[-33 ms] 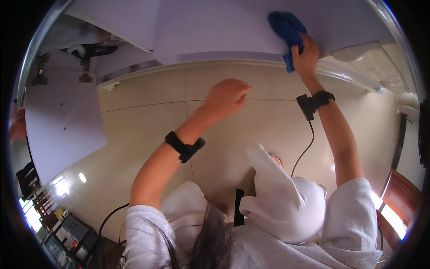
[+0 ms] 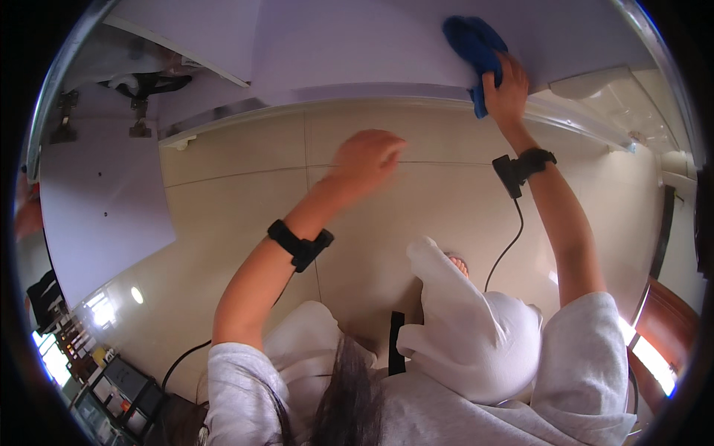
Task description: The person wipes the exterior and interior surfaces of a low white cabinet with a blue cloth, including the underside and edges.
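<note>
Inside a pale lilac cabinet (image 2: 357, 44), my right hand (image 2: 508, 93) grips a blue cloth (image 2: 474, 46). The cloth is bunched and lies against the cabinet's bottom panel near its front edge, partly covered by my fingers. My left hand (image 2: 367, 156) hangs in the air over the tiled floor, in front of the cabinet's edge. It is blurred, with the fingers curled in, and nothing shows in it. Black bands with small boxes sit on both wrists, the right wrist band (image 2: 523, 171) trailing a cable.
An open cabinet door (image 2: 104, 208) with metal hinges (image 2: 140, 119) stands at the left. A moulded pale plastic piece (image 2: 617, 100) lies at the far right of the cabinet. Beige floor tiles (image 2: 245, 204) lie below. A dark shelf rack (image 2: 123, 386) stands at the lower left.
My left hand has shifted slightly to the left. My right hand and the blue cloth have hardly moved.
</note>
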